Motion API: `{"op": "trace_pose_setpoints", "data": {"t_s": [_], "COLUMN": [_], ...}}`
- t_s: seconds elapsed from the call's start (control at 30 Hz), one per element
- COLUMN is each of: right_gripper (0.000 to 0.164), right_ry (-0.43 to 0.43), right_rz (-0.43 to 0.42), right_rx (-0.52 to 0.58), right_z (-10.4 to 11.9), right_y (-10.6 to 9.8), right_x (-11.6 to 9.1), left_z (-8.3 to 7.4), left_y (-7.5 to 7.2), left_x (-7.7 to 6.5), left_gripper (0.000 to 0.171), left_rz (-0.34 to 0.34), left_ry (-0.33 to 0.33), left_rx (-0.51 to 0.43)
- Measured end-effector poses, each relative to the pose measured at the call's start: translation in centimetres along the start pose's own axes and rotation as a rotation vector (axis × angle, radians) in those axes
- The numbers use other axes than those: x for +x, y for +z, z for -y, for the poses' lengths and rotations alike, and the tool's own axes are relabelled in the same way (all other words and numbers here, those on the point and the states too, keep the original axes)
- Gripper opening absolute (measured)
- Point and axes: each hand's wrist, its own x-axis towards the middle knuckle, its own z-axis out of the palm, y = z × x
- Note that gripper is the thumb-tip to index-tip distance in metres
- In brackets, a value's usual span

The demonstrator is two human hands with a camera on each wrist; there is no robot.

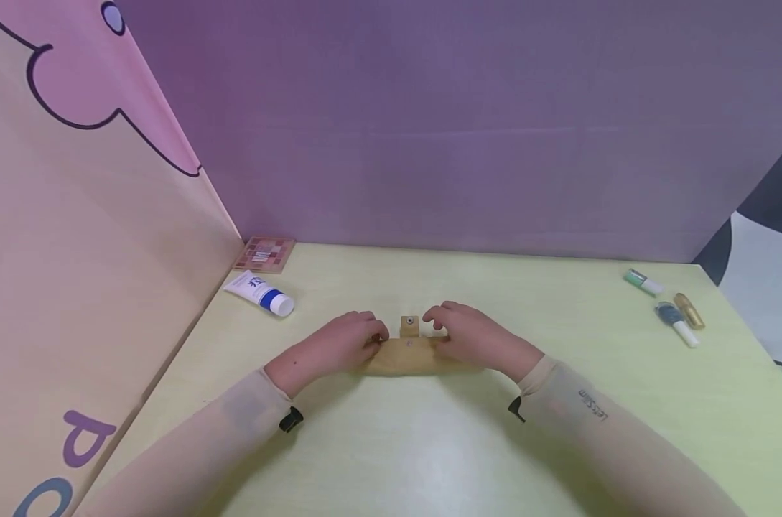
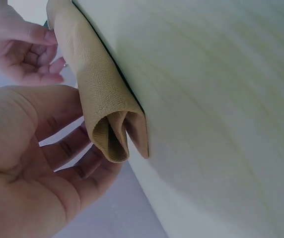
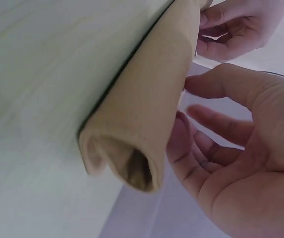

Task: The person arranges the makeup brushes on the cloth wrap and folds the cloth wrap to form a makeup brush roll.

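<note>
A tan rolled-up pouch (image 1: 406, 358) lies crosswise on the table, its short strap with a metal snap (image 1: 410, 325) sticking out past the far edge. My left hand (image 1: 342, 346) holds the left part, thumb on the upper side and fingers curled behind the roll. On the right part, my right hand (image 1: 480, 337) holds the pouch with its thumb and some fingers, while the index finger stands off it. Both wrist views show the folded layers at the open ends of the pouch (image 2: 100, 82); the right end of the roll (image 3: 139, 94) is wide and hollow.
At the back left lie a white tube with a blue band (image 1: 259, 293) and a pink checkered palette (image 1: 265, 254). A green bottle (image 1: 643, 281), a dark blue bottle (image 1: 677, 324) and a gold tube (image 1: 689, 311) lie far right. Walls (image 1: 468, 143) border the table behind and left.
</note>
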Motion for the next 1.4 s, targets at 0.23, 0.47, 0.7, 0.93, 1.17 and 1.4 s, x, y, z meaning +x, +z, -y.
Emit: {"op": "trace_pose_setpoints", "data": {"t_s": [0.23,0.47,0.7,0.93,1.17,1.4], "right_gripper": [0.058,0.057,0.058,0.062,0.054,0.047], "right_ry": [0.032,0.039,0.025,0.047,0.027,-0.045], "right_rz": [0.001,0.029,0.070,0.101,0.090,0.042], "right_rx": [0.131,0.129,0.158,0.210,0.242,0.158], "right_z": [0.2,0.2,-0.2,-0.6,-0.5,-0.6], "right_y": [0.5,0.6,0.6,0.8,0.7,1.1], "right_x": [0.8,1.5,2.2,2.4,1.9,1.1], "left_z": [-0.2,-1.3,-1.5,-1.4,-1.4,-1.5], "left_y": [0.3,0.4,0.6,0.7,0.9,0.8], "left_x": [-0.9,-2.1,-2.5,-2.4,-2.2,-1.9], "left_gripper": [0.035,0.050,0.050,0.048,0.049,0.069], "left_rz": [-0.021,0.011,-0.005,-0.013,-0.014,-0.013], "left_ry": [0.068,0.086,0.113,0.118,0.106,0.036], "left_rx": [-0.020,0.060,0.096,0.110,0.129,0.080]}}
